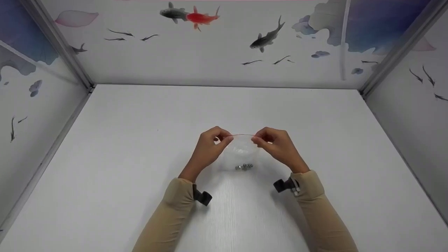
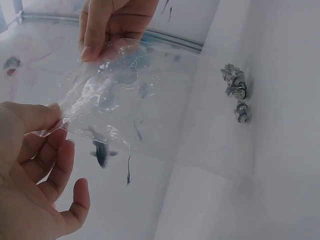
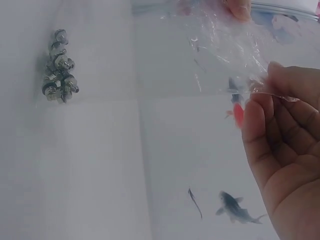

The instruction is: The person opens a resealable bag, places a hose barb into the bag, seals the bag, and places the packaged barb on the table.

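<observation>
A clear plastic zip bag [image 1: 241, 151] with a thin red line along its top edge hangs between both hands. My left hand [image 1: 211, 145] pinches its left top corner between thumb and index finger. At the opposite corner, my right hand [image 1: 276, 145] pinches the edge the same way. Several small silvery metal fittings [image 1: 244, 167] lie together at the bag's bottom. The left wrist view shows these fittings [image 2: 235, 92] in a row, with dark rings on some. Creases and glints run across the upper part of the bag [image 3: 225, 45] in the right wrist view.
A white table [image 1: 105, 168] spreads under the hands. White panels printed with fish [image 1: 267, 38] close off the back and both sides, with metal posts [image 1: 63, 42] at the corners. Each wrist, over a tan sleeve [image 1: 164, 217], carries a small black camera [image 1: 203, 197].
</observation>
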A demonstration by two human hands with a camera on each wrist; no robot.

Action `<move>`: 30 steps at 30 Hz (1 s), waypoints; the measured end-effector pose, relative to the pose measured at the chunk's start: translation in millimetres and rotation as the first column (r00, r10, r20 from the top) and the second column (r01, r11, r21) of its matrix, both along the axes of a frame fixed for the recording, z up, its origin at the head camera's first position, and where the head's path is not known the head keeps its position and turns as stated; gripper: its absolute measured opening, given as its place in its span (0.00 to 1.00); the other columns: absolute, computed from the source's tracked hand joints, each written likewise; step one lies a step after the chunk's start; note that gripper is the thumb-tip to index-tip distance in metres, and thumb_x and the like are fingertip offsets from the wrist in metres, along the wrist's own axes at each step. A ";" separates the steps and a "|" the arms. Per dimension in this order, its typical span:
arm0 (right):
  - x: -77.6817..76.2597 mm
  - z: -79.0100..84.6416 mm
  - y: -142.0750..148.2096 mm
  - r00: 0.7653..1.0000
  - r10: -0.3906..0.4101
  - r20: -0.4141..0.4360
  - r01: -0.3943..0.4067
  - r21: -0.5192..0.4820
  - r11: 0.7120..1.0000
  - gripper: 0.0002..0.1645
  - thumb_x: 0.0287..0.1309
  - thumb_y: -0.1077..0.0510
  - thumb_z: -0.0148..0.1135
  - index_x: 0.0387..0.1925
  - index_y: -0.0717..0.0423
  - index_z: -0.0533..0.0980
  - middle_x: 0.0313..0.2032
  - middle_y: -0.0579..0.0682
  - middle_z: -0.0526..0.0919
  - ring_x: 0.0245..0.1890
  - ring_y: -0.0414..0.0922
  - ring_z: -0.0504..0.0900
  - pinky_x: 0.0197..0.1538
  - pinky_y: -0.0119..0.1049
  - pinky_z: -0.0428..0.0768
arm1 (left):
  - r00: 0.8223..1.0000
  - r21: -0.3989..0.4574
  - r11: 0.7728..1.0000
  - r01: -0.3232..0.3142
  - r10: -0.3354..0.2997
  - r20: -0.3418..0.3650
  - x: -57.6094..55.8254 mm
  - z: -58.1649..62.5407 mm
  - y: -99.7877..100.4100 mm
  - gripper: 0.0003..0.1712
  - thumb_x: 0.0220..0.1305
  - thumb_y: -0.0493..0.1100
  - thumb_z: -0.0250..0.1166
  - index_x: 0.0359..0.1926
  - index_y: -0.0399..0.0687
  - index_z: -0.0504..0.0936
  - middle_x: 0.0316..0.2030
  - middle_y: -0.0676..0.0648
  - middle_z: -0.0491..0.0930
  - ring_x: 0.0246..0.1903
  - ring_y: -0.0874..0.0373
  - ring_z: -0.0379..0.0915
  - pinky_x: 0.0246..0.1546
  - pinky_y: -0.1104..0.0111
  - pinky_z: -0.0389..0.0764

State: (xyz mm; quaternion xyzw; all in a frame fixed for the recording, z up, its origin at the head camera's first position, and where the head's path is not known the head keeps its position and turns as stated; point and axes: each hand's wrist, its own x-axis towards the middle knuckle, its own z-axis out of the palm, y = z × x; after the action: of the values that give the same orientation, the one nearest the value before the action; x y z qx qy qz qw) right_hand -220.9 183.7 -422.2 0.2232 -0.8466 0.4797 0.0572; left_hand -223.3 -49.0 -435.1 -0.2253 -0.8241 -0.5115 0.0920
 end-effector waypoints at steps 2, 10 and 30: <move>-1.6 -2.0 0.8 1.000 -0.008 -0.003 0.008 0.002 1.000 0.05 0.59 0.64 0.64 0.33 0.64 0.80 0.31 0.55 0.83 0.27 0.40 0.78 0.37 0.26 0.77 | 1.000 -0.005 1.000 0.005 -0.005 -0.012 -0.4 0.5 0.1 0.08 0.66 0.44 0.63 0.38 0.44 0.83 0.32 0.47 0.79 0.35 0.57 0.73 0.42 0.61 0.74; -1.5 1.5 0.9 0.999 0.019 0.041 -0.019 -0.009 1.000 0.06 0.60 0.63 0.63 0.33 0.65 0.79 0.30 0.57 0.82 0.27 0.50 0.78 0.33 0.26 0.75 | 1.000 0.007 1.000 0.023 -0.023 0.000 -1.4 0.6 0.8 0.07 0.66 0.42 0.62 0.37 0.43 0.81 0.32 0.47 0.79 0.35 0.58 0.73 0.42 0.63 0.72; -4.4 -4.1 -1.4 0.992 0.123 -0.043 -0.123 -0.001 0.992 0.10 0.61 0.55 0.63 0.34 0.59 0.81 0.28 0.54 0.82 0.25 0.37 0.74 0.32 0.28 0.74 | 0.998 0.036 0.997 0.064 -0.064 0.002 -1.7 -0.3 5.4 0.06 0.63 0.43 0.65 0.35 0.44 0.84 0.31 0.48 0.78 0.33 0.59 0.71 0.42 0.65 0.69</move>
State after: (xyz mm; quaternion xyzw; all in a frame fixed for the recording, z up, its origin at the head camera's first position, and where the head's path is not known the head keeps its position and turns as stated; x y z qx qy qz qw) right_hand -225.3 182.3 -426.2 0.2849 -0.8289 0.4791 0.0463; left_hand -225.0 -43.6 -435.4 -0.2488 -0.8073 -0.5294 0.0782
